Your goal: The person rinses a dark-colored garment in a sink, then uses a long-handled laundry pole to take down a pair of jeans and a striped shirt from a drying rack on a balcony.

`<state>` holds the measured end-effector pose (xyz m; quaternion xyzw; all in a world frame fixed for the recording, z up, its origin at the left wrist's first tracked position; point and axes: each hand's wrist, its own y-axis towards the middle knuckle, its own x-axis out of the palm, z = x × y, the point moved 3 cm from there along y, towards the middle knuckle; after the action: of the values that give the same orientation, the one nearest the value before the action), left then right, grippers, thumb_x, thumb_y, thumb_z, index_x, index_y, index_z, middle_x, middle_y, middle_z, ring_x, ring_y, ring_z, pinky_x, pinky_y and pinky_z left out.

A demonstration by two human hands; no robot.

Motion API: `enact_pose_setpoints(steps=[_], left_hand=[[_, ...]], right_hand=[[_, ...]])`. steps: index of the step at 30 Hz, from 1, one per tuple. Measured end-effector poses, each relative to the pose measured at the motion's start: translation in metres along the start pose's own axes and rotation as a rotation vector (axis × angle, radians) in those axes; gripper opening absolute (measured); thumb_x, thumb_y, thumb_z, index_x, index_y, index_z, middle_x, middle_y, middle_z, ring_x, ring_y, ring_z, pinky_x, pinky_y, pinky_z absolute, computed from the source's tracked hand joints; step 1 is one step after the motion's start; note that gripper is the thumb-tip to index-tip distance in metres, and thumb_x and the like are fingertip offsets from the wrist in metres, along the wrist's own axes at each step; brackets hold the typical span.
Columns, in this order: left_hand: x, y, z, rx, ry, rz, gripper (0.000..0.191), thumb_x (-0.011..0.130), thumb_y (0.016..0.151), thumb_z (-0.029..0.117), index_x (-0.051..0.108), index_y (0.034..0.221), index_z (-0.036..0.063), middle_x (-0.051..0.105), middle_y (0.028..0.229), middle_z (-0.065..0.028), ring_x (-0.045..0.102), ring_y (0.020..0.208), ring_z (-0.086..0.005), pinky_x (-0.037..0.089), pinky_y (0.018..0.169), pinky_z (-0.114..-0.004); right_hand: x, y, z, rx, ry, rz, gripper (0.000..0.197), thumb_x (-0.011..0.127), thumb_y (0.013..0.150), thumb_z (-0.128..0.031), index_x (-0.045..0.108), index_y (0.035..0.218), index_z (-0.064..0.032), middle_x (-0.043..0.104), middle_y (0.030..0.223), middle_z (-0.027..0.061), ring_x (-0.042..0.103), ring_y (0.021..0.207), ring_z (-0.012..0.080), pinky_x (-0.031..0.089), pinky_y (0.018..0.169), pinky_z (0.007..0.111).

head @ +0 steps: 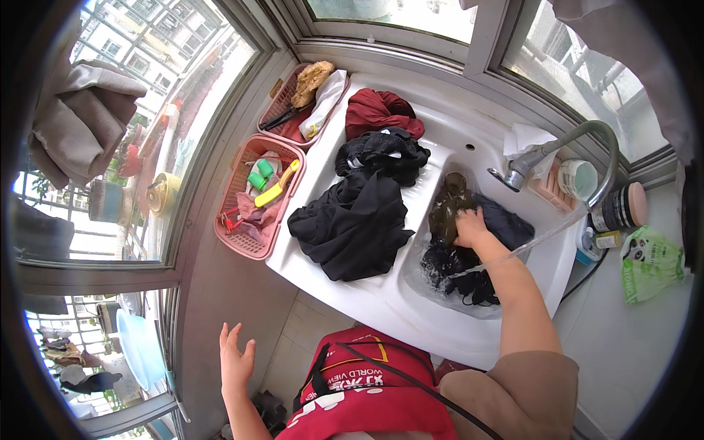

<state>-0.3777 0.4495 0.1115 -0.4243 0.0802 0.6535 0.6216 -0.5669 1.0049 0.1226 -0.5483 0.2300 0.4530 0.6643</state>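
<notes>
My right hand reaches into the basin of a white laundry sink, its fingers spread on wet clothes in the water. Beneath and beside it are a brown garment, a dark navy garment and a black garment. A chrome gooseneck faucet arches over, and a stream of water passes by my right forearm into the basin. My left hand is raised left of the sink, fingers apart, holding nothing. On the ribbed washboard side lie a black cloth, a black gathered garment and a dark red garment.
Left of the sink stand a pink plastic basket holding a yellow-handled brush, and another pink basket. On the right are a pink soap dish, a lidded jar and a green-white plastic bag. Windows surround the corner.
</notes>
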Motion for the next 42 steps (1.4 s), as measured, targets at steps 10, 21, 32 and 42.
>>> enact_pose_setpoints(steps=[10,21,32,42], left_hand=[[0.025,0.017,-0.005,0.053,-0.044,-0.041,0.041,0.056,0.08,0.011,0.048,0.12,0.0031,0.033,0.134,-0.0226,0.036,0.121,-0.0371,0.034,0.097,-0.041],[0.018,0.036,0.02,0.224,-0.081,-0.028,0.042,0.057,0.08,0.012,0.047,0.121,0.0041,0.035,0.133,-0.0207,0.037,0.121,-0.0358,0.033,0.099,-0.039],[0.028,0.069,0.006,0.36,-0.159,0.005,0.055,0.056,0.08,0.008,0.036,0.131,0.0088,0.025,0.138,-0.0227,0.038,0.12,-0.0354,0.034,0.098,-0.04],[0.043,0.12,0.031,0.559,-0.353,0.063,0.058,0.057,0.08,0.006,0.033,0.133,0.0095,0.019,0.138,-0.0229,0.042,0.115,-0.0331,0.039,0.094,-0.037]], right_hand=[[0.088,-0.051,0.025,0.472,0.079,-0.125,0.068,0.067,0.062,-0.046,0.053,0.119,-0.0111,0.018,0.143,0.0169,0.019,0.131,0.0301,0.017,0.102,0.055],[0.089,-0.128,-0.036,0.858,0.355,0.107,0.064,0.062,0.072,-0.044,0.045,0.129,-0.0201,0.003,0.148,0.006,0.006,0.133,0.0358,0.014,0.101,0.056],[0.102,-0.123,0.004,0.873,1.305,0.483,0.027,0.063,0.074,-0.027,0.067,0.09,-0.0042,0.066,0.087,0.0112,0.06,0.083,0.0244,0.044,0.075,0.033],[0.104,-0.16,-0.041,0.821,1.151,0.506,0.02,0.06,0.077,-0.019,0.067,0.09,-0.0055,0.066,0.079,0.0091,0.061,0.072,0.018,0.048,0.068,0.029]])
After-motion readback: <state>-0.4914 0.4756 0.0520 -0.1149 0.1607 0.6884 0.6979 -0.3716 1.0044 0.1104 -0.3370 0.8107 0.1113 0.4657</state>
